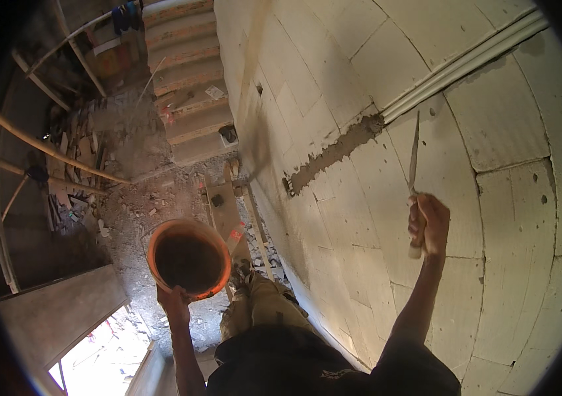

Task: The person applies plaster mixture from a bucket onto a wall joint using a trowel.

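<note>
My left hand grips the near rim of an orange bucket, which has dark grey mortar inside. In my right hand is a trowel, its handle in my closed fingers and its narrow blade pointing up along the wall. The block wall fills the right side. A groove runs diagonally across it: the lower stretch is filled with rough grey mortar, and white conduits lie in the upper stretch. The trowel is just right of where mortar and conduits meet.
I stand on a narrow plank beside the wall. Concrete stairs rise at the far left of the wall. Bamboo poles form a railing on the left. Rubble covers the floor below, and a bright opening shows at the lower left.
</note>
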`<state>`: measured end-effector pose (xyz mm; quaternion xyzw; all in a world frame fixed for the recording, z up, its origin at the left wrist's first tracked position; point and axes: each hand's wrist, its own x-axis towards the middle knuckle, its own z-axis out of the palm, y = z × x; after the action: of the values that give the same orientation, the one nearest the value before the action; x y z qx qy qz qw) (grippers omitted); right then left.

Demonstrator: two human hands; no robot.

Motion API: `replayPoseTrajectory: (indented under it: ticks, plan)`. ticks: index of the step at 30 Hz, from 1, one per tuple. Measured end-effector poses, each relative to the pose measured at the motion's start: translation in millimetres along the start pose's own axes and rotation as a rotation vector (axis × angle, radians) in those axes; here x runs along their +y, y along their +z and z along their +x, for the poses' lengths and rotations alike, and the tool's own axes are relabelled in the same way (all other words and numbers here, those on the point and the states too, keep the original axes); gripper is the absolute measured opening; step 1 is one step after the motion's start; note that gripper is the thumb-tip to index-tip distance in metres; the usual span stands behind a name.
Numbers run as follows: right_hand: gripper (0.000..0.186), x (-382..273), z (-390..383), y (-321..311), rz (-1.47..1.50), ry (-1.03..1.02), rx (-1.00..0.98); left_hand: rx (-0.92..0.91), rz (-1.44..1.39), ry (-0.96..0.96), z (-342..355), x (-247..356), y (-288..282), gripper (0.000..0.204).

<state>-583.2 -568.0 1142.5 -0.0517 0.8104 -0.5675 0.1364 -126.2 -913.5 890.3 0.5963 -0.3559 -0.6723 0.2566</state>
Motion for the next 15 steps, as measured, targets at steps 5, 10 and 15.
replayPoseTrajectory:
  ticks: [5,10,15]
  plan:
    - [0.019,52.9,-11.7,50.9,-0.279,0.007,-0.022,0.003,-0.134,-0.021,1.0,-10.0,-2.9,0.057]
    - [0.024,129.1,39.4,105.9,-0.612,-0.247,0.006,-0.001,-0.075,-0.059,-10.0,-14.9,3.2,0.057]
    - [0.025,157.3,105.5,149.6,-0.728,-0.386,0.157,-0.021,-0.136,-0.084,-20.5,-17.9,10.2,0.057]
